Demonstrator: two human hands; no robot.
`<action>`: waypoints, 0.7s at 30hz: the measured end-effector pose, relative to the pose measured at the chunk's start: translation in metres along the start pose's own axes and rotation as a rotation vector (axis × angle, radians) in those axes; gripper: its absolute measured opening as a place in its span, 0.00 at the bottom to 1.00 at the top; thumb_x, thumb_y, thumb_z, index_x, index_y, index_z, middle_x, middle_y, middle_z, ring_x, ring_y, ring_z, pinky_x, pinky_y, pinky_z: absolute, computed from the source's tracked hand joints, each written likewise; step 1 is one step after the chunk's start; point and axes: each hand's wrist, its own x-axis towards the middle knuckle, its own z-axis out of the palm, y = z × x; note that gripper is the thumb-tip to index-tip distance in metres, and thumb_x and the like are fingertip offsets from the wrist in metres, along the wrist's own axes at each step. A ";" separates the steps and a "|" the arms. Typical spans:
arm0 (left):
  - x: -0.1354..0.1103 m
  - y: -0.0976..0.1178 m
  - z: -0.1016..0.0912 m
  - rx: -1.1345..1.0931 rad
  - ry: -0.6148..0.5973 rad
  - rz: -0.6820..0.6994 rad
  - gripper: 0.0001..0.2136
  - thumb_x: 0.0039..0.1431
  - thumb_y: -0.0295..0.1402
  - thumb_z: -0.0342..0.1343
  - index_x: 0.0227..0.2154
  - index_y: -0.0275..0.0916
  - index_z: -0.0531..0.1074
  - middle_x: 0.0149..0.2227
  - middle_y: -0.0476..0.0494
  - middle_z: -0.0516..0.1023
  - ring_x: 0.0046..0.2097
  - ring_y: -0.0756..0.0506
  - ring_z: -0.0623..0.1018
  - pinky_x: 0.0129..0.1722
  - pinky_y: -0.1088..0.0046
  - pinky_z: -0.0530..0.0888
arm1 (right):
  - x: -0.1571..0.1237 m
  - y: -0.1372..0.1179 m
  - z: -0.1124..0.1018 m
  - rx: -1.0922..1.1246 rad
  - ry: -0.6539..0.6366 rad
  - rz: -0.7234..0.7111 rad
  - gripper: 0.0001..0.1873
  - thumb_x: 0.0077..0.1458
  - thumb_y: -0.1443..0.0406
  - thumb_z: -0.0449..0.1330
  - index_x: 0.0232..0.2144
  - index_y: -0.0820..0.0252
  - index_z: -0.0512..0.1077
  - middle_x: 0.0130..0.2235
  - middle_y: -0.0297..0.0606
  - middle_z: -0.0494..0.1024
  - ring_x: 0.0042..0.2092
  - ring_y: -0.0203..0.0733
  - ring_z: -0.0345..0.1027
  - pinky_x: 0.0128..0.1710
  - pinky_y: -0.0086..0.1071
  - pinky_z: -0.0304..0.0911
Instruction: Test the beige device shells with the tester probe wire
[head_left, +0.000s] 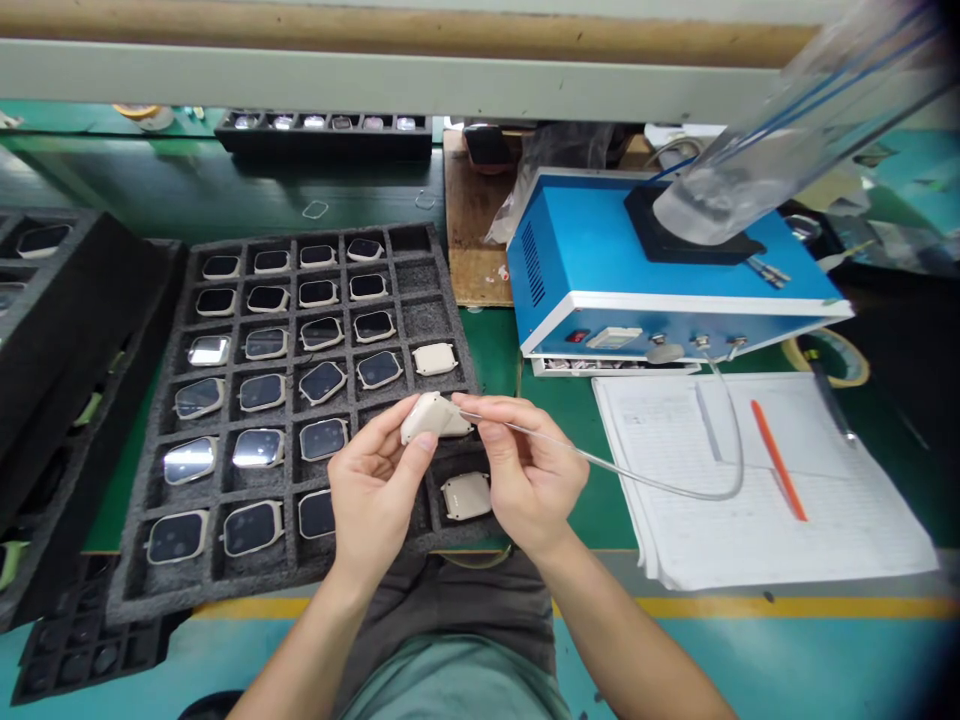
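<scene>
My left hand (379,505) pinches a cream smartwatch case (422,418) between thumb and fingers, tilted above a grey foam tray (424,318). Closed around the end of a thin clear tube (667,488), my right hand (534,475) brings its tip to the watch case; whether they touch is hard to tell. The tube runs to the front of a blue machine (675,325). Several watches with dark screens up fill the tray's compartments. Two cases lie pale side up in the right column: one watch case (435,359) beyond my hands, another watch case (466,496) below them.
Papers (690,540) with an orange pen (778,460) lie at the right, near a tape roll (855,360). A clear cylinder (712,190) stands on the machine. More foam trays (75,330) are stacked at the left. A shelf beam (375,75) crosses the back.
</scene>
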 end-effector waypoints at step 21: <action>0.000 0.001 0.001 0.021 0.011 -0.008 0.18 0.56 0.35 0.71 0.49 0.39 0.82 0.48 0.38 0.86 0.49 0.39 0.85 0.52 0.64 0.82 | 0.000 0.000 -0.001 0.006 -0.005 0.007 0.10 0.66 0.70 0.60 0.43 0.52 0.79 0.44 0.38 0.85 0.47 0.45 0.83 0.46 0.40 0.81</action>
